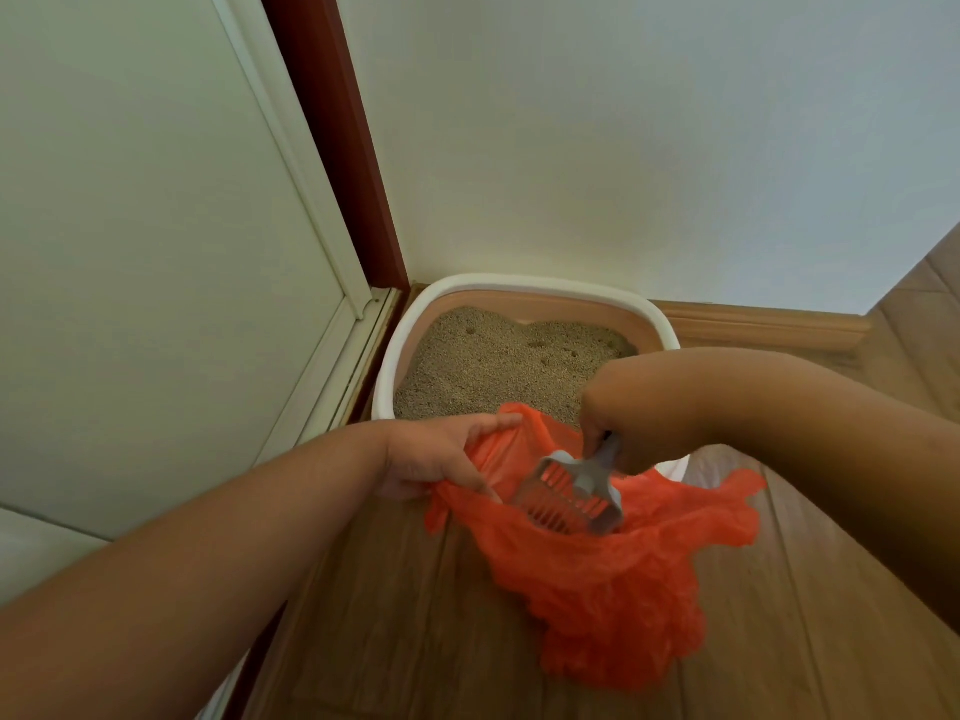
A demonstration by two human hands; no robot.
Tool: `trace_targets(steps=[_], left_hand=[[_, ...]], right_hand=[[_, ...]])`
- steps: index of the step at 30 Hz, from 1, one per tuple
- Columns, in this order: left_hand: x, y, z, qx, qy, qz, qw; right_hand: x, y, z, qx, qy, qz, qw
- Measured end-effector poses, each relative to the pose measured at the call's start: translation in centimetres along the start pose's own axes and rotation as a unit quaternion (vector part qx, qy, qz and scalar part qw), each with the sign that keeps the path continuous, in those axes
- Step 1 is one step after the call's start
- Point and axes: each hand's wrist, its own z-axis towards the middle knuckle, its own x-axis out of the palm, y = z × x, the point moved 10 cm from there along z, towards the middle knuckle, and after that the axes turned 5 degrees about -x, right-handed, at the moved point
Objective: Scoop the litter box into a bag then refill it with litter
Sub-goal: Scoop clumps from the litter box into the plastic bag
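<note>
A white-rimmed litter box (415, 309) with pink inner walls sits in the corner, filled with beige litter (493, 361). In front of it an orange plastic bag (597, 579) hangs open above the wooden floor. My left hand (441, 454) grips the bag's left edge and holds its mouth open. My right hand (618, 423) grips the handle of a grey slotted scoop (566, 498). The scoop's head is tipped down inside the bag's mouth. Orange plastic shows through its slots.
A white wall (623, 148) stands behind the box, with a wooden skirting board (769, 324) along its foot. A white door panel (130, 252) and a dark red frame (337, 137) are to the left. Wooden floor (389, 615) spreads under the bag.
</note>
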Motion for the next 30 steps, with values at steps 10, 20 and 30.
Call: trace_targets(steps=[10, 20, 30], left_hand=[[-3.8, 1.2, -0.3, -0.017, -0.158, 0.006, 0.987], [-4.1, 1.5, 0.8, -0.02, -0.186, 0.065, 0.98], [-5.0, 1.3, 1.6, -0.006, -0.23, 0.214, 0.949]], right_hand=[[0.4, -11.2, -3.8, 0.189, -0.126, 0.422, 0.877], [14.5, -10.8, 0.7, 0.351, -0.271, 0.69, 0.571], [11.9, -16.3, -1.8, 0.437, -0.126, 0.29, 0.842]])
